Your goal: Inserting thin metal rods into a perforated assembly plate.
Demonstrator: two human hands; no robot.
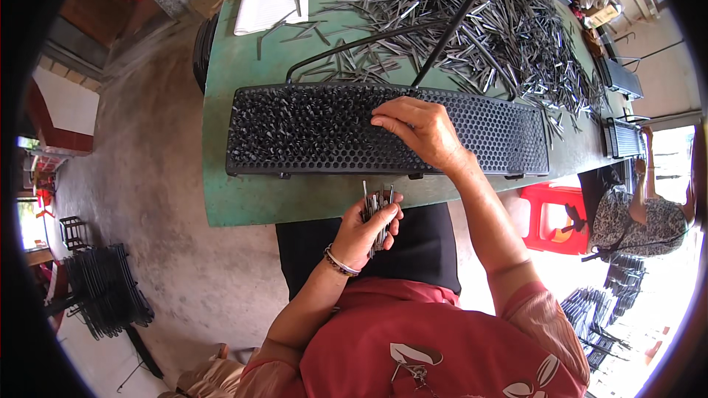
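Note:
My left hand (359, 236) is closed around a bunch of thin dark metal strips (377, 203), held below the near edge of the table. My right hand (428, 133) is over the middle of a long black perforated rack (498, 133), thumb and fingertips pinched together. Whatever lies between those fingertips is too small to make out. On the rack's left part, many strips (302, 121) stand packed in the holes. Right of my hand, the round holes show bare.
A large heap of loose metal strips (472, 22) covers the far part of the green table (232, 199). Black bent rods (361, 44) rise behind the rack. An open notebook (262, 4) lies far left. At right are a red stool (542, 214) and another person (638, 217).

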